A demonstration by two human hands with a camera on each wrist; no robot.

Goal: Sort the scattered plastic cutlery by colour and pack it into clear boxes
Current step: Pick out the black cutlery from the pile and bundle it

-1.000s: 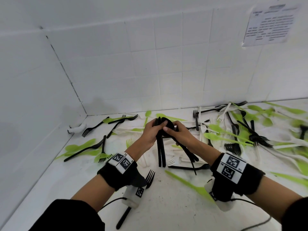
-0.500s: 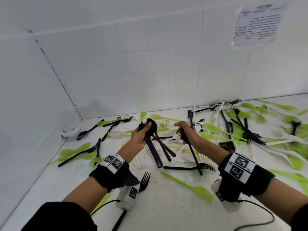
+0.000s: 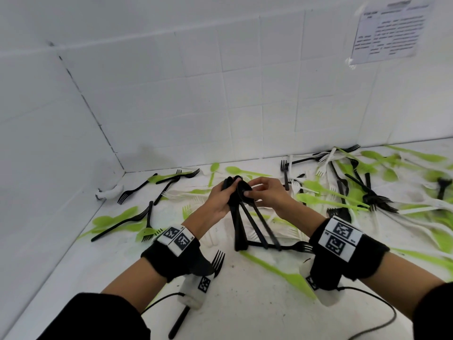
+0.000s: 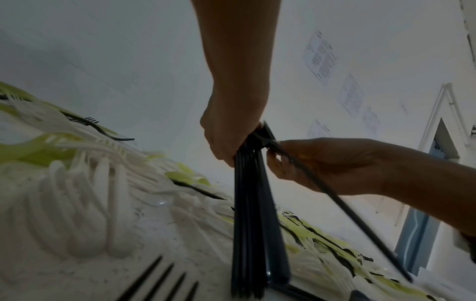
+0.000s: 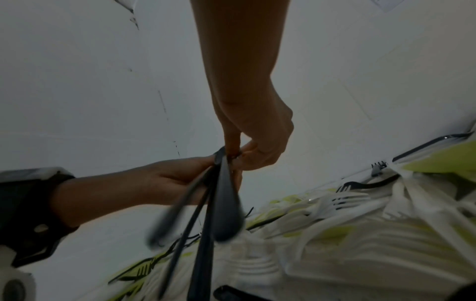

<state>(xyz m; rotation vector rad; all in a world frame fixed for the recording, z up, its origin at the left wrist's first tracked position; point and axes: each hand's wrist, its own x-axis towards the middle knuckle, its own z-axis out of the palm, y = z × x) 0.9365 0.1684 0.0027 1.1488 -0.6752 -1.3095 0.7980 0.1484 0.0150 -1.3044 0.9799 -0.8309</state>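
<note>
My left hand point(image 3: 219, 200) grips a bundle of black cutlery point(image 3: 239, 224) by its top ends, with the handles hanging down toward the counter. My right hand point(image 3: 266, 192) is right beside it and pinches one black spoon point(image 3: 259, 217) against the bundle's top. In the left wrist view my left hand point(image 4: 229, 140) is curled round the bundle point(image 4: 253, 213), and my right hand point(image 4: 324, 163) holds the slanting black piece point(image 4: 342, 205). The right wrist view shows my right hand point(image 5: 257, 146) pinching at the bundle point(image 5: 221, 203). No clear box is in view.
Green, white and black cutlery lies scattered over the white counter point(image 3: 245, 310), densest at the right point(image 3: 355, 192). A black fork point(image 3: 217, 262) and a green knife point(image 3: 277, 273) lie near my wrists. Tiled walls close the back and left, and a paper sheet point(image 3: 389, 30) hangs on the wall.
Half a second ago my hands were apart, with the right hand holding one black piece. It has now come back to the bundle in my left hand.
</note>
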